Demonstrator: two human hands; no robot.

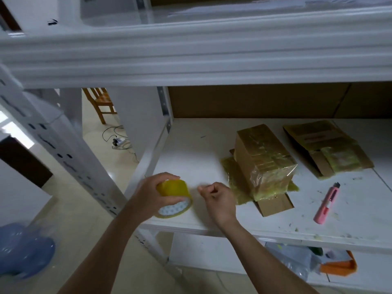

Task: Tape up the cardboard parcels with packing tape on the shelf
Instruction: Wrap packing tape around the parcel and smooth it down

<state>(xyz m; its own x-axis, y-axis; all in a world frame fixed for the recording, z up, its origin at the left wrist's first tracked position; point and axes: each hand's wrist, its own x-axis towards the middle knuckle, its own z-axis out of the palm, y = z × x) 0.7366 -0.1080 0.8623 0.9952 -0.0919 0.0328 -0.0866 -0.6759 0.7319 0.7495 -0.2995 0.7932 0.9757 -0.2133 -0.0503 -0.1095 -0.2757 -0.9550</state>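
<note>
My left hand [153, 193] grips a yellow roll of packing tape [176, 198] at the front left of the white shelf [191, 153]. Just right of the roll, my right hand [216, 198] has its fingers curled, thumb and forefinger pinched together near the tape's edge; whether they hold a tape end is too blurred to tell. A cardboard parcel [265, 160] wrapped in yellowish tape stands to the right of my right hand, on a flattened piece of cardboard. A second, flat parcel [326, 147], partly taped, lies further right.
A pink box cutter [327, 203] lies on the shelf near its front right edge. An upper shelf beam [191, 54] overhangs the work area. A blue bag [23, 249] sits on the floor at left, with a wooden chair [101, 102] and cables behind. Bags fill the lower shelf [307, 259].
</note>
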